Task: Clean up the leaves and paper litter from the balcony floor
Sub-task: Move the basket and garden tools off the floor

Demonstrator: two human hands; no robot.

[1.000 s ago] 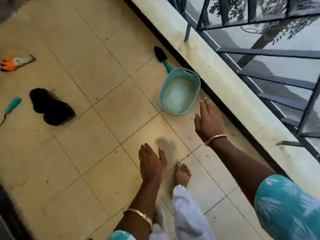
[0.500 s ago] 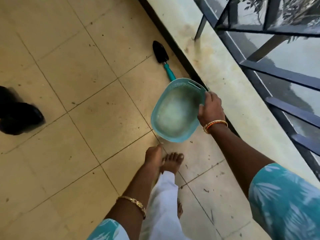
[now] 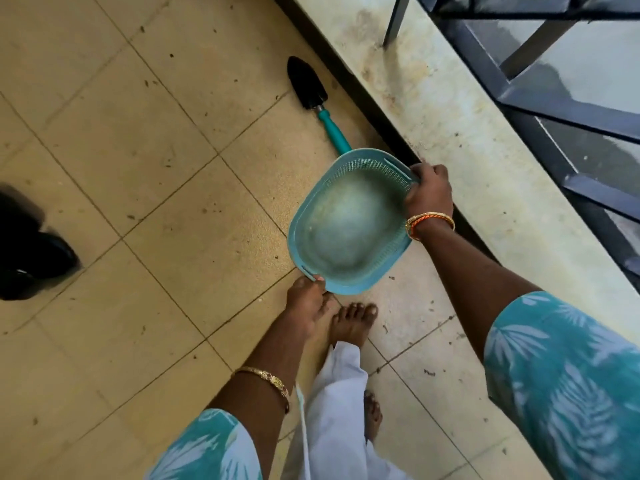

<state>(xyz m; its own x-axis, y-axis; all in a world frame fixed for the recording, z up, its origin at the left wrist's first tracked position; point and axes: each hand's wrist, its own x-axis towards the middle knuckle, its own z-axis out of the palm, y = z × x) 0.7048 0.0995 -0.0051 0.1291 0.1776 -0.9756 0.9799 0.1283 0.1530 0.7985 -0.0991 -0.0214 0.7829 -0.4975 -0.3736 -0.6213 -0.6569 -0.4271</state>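
Head view: right hand [image 3: 429, 192] fingers, left hand [image 3: 306, 301] fingers clamp basket [image 3: 349, 223] rims.

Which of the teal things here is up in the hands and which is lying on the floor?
The teal basket is held by the right hand and left hand. The teal-handled trowel lies untouched on the tiles.

Open beige tiled floor [image 3: 145, 188] stretches left of the teal perforated plastic basket [image 3: 349, 223], dotted only with small specks. Ahead, a black-bladed trowel with a teal handle [image 3: 317, 98] lies just beyond the basket, its handle end hidden behind the basket rim. A raised pale concrete ledge [image 3: 460, 140] and dark metal railing [image 3: 540, 98] block the right side. A black shiny object [image 3: 27, 251] sits at the far left edge.
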